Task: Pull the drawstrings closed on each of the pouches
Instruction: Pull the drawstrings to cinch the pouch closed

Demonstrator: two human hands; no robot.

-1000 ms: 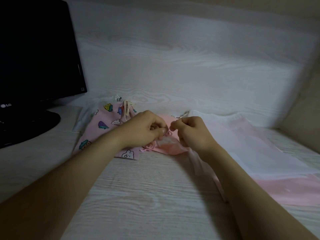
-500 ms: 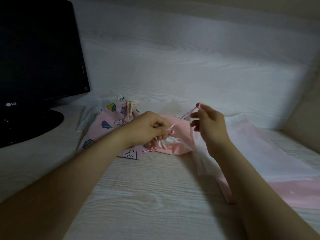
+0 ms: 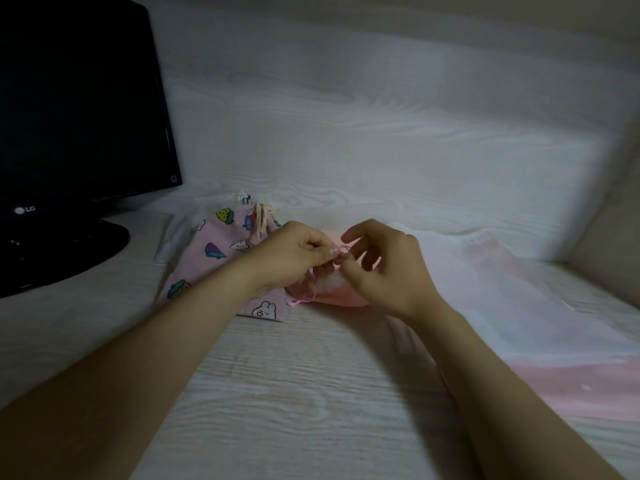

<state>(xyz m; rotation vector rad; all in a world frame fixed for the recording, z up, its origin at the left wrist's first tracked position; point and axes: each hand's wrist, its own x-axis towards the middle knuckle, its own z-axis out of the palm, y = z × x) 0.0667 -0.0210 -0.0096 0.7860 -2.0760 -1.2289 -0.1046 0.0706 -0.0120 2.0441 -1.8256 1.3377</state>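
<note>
A small sheer pink pouch (image 3: 332,295) lies on the desk under both hands, its thin pink drawstring (image 3: 313,282) trailing down at its left side. My left hand (image 3: 294,254) pinches the pouch's gathered mouth and string between thumb and fingertips. My right hand (image 3: 384,268) meets it from the right, thumb and forefinger pinching the string at the same spot, the other fingers spread. To the left lies a pink printed pouch (image 3: 221,251) with a cream drawstring (image 3: 261,220) drawn tight. A large sheer white and pink pouch (image 3: 519,306) lies flat on the right.
A black monitor (image 3: 79,109) on a round stand (image 3: 59,251) fills the left. A white pouch (image 3: 180,226) lies partly under the printed one. The white wood-grain desk (image 3: 294,393) meets a wall panel behind; a beige wall rises at far right.
My right hand had pulled the string up and to the right half a second ago; it has come back down to my left hand at the pouch's mouth.
</note>
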